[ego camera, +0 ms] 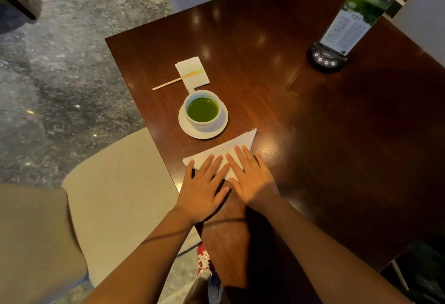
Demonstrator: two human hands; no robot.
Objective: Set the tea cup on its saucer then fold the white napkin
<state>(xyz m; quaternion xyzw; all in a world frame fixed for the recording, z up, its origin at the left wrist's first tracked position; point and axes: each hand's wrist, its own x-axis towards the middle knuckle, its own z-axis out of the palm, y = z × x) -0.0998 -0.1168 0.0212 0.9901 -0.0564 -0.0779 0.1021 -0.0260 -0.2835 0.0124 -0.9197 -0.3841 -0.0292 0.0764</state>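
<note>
A: What's the setting?

B: A dark, glossy brown wooden table (277, 75) over a mottled grey stone floor (60, 75), with a beige cushioned chair (115, 195) at about 8 o'clock from the table's middle.

A: And the cup?

B: The pale round ceramic tea cup (202, 110), full of green liquid, sits on its white round saucer (218, 128). At 12 o'clock from it lies a small white paper square (192, 72) with a thin wooden stir stick (173, 82) across it.

A: The napkin?

B: The white napkin (231, 147) lies folded into a triangle, just beside the saucer at its 5 o'clock.

A: The hands?

B: Both flat, fingers spread, palms down on it. The left hand (204, 190) covers the 7 o'clock end, the right hand (252, 178) the middle; neither is pinching anything.

A: Anything else?

B: A clear upright menu stand (349, 24) on a black base, at 2 o'clock, well apart.
</note>
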